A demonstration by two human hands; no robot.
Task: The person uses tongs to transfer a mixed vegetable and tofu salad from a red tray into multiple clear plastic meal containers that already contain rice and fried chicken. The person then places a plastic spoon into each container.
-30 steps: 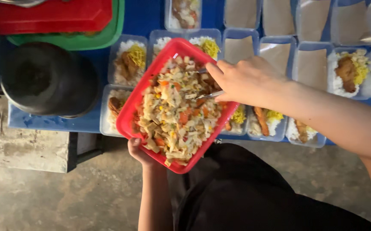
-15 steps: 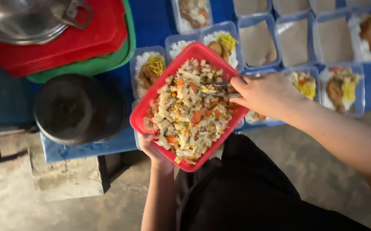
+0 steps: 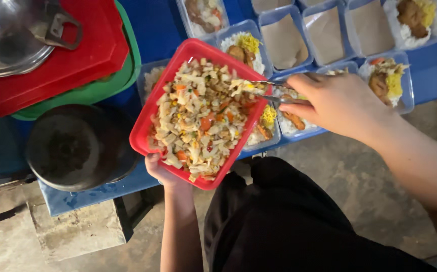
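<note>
My left hand (image 3: 162,171) holds a red rectangular tray (image 3: 149,113) from below, heaped with chopped mixed vegetables (image 3: 198,118). My right hand (image 3: 337,103) grips a metal spoon (image 3: 274,93) whose bowl carries a scoop of the vegetables over the tray's right rim. Under and beyond the tray stand clear meal boxes on a blue table (image 3: 153,25). One box with rice and yellow topping (image 3: 243,48) sits just past the tray. Another filled box (image 3: 390,80) lies to the right of my right hand.
A black round pan (image 3: 77,146) sits left of the tray. A steel lid (image 3: 12,35) rests on stacked red and green trays (image 3: 85,65) at top left. Several boxes with brown paper liners (image 3: 284,43) stand at the back. Concrete floor lies below.
The view has shifted so the table sits higher and further right. My right hand has drawn the spoon from the middle of the tray to its right rim, loaded with vegetables.
</note>
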